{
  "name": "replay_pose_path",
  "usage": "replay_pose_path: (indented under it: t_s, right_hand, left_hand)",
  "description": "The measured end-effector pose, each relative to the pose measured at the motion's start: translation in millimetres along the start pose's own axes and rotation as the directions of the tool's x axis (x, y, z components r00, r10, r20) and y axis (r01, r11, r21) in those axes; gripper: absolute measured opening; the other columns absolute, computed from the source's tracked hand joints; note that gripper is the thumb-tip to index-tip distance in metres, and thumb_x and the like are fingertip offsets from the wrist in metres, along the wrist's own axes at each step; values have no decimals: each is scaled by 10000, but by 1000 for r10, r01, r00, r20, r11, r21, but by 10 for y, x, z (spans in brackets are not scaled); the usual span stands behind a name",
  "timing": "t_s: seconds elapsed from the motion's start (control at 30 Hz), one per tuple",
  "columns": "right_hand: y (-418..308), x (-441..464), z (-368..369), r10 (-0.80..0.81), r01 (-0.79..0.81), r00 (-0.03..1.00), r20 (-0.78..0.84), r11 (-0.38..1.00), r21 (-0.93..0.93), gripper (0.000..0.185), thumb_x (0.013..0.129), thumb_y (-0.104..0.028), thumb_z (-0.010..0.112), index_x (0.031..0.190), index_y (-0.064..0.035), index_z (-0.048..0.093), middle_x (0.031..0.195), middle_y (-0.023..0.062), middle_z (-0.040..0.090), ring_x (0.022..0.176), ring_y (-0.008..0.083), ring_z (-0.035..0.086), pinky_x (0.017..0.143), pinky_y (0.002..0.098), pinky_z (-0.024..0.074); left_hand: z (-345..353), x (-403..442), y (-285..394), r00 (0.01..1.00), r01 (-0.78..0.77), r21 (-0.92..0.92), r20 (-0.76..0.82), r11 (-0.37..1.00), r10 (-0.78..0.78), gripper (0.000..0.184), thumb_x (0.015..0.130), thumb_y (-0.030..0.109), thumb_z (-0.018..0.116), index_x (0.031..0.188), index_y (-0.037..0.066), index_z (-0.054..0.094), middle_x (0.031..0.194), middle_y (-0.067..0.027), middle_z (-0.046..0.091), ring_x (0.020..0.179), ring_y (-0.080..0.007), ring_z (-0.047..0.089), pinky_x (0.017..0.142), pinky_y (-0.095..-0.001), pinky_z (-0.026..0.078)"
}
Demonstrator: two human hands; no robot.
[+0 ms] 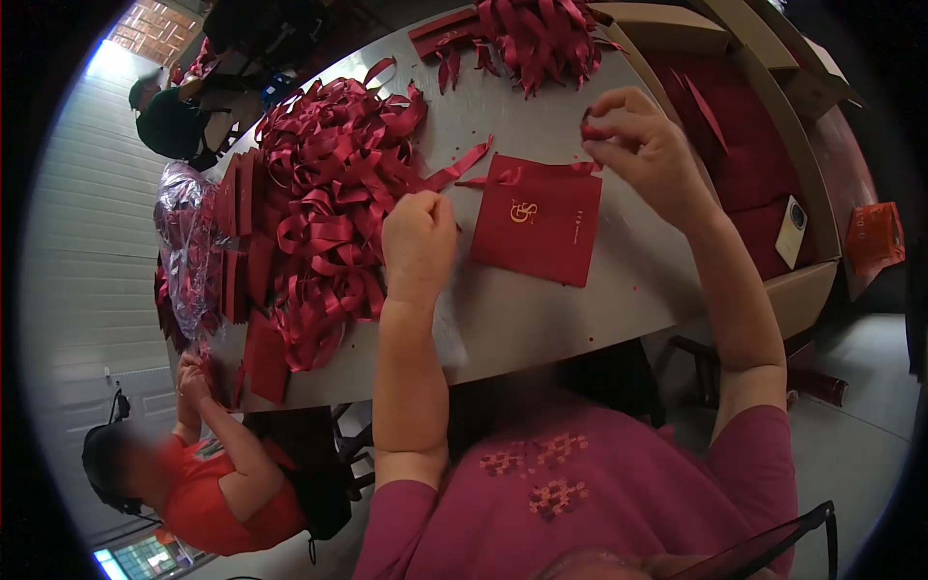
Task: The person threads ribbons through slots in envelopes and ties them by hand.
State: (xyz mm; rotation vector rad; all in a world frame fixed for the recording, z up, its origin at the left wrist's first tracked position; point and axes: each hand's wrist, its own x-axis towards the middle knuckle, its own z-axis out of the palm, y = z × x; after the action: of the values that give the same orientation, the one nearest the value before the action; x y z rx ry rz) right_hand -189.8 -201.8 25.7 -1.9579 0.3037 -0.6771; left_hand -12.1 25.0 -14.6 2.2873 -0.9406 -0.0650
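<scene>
A flat dark-red pouch (536,227) with gold lettering lies on the table between my hands, slightly turned. A red ribbon (505,177) runs along its upper edge and sticks out at both sides. My left hand (419,242) is closed in a fist left of the pouch, with a ribbon piece coming out beside its knuckles. Above the pouch's upper right corner, my right hand (643,145) pinches a bit of red ribbon between thumb and fingers. What lies inside the left fist is hidden.
A big heap of red ribbons (338,193) covers the table's left part, beside stacked red pouches (237,198) and a clear plastic bag (188,242). More ribbons (536,39) lie at the back. A cardboard box (817,184) holds red pouches and a phone (791,232). Two other people work nearby.
</scene>
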Motion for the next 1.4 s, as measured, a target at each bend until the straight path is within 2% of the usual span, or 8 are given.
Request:
replay_pose_path:
  t_s: [0.03, 0.1, 0.17, 0.4, 0.47, 0.63, 1.0, 1.4]
  right_hand:
    - [-86, -20, 112, -187, 178, 982, -7, 944, -278, 82, 869, -51, 661, 917, -9, 713, 1062, 29, 662, 793, 89, 593, 653, 235, 442]
    - [-91, -24, 317, -185, 193, 980, 67, 969, -156, 102, 847, -48, 667, 925, 10, 698, 967, 44, 680, 786, 87, 592, 668, 255, 463]
    - [-76, -31, 498, 182, -194, 902, 392, 981, -8, 136, 840, -26, 650, 964, 20, 680, 927, 62, 685, 793, 101, 597, 685, 266, 474]
    - [343, -33, 808, 17, -46, 944, 329, 996, 79, 159, 834, -70, 645, 972, 10, 658, 813, 76, 671, 780, 165, 638, 721, 300, 512]
    - [490, -12, 809, 15, -102, 973, 232, 923, 370, 158, 851, -70, 644, 967, 38, 633, 823, 61, 664, 787, 135, 631, 694, 291, 516]
    - [216, 0, 579, 227, -379, 892, 390, 846, 375, 210, 885, -76, 637, 1055, 49, 641, 880, 68, 667, 753, 117, 623, 645, 260, 519]
    - [272, 15, 618, 382, -523, 779, 497, 834, 178, 239, 933, -133, 622, 1117, 12, 670, 825, 42, 660, 624, 81, 577, 567, 221, 489]
    - [299, -3, 654, 384, -588, 753, 534, 757, 285, 83, 846, -64, 695, 894, -13, 651, 784, 30, 656, 673, 96, 645, 594, 231, 540]
  left_hand:
    - [-36, -37, 77, 1000, 0, 3, 4, 1000, 0, 144, 851, 117, 629, 911, 4, 695, 855, -202, 658, 812, -351, 645, 719, -424, 500]
    - [-43, -101, 222, 921, 157, 18, 358, 987, -153, 172, 823, 163, 680, 876, -1, 688, 809, -198, 660, 775, -358, 645, 708, -421, 501]
    - [82, -148, 124, 946, 97, -8, 311, 995, -90, 162, 811, 152, 696, 861, -1, 683, 766, -182, 654, 726, -326, 644, 686, -400, 501]
    - [94, -84, 192, 940, 291, -510, 308, 809, -145, 64, 795, 45, 715, 791, -1, 671, 658, 1, 609, 597, -67, 529, 550, -247, 412]
    - [114, -44, 176, 946, 278, -519, 293, 808, -137, 61, 801, 45, 713, 787, 0, 673, 665, 14, 606, 594, -59, 521, 542, -236, 401]
    - [191, 44, 220, 925, 351, -529, 325, 772, -197, 50, 816, 43, 706, 823, 7, 672, 657, 18, 593, 570, -48, 509, 511, -219, 380]
    - [245, 46, -14, 725, 676, -731, 636, 94, -263, 96, 849, 15, 695, 911, 45, 628, 698, 29, 566, 519, -52, 472, 434, -203, 310]
    - [274, -47, 66, 778, 605, -795, 576, 52, -249, 143, 840, -29, 693, 914, 56, 604, 714, 16, 567, 513, -54, 463, 437, -200, 313]
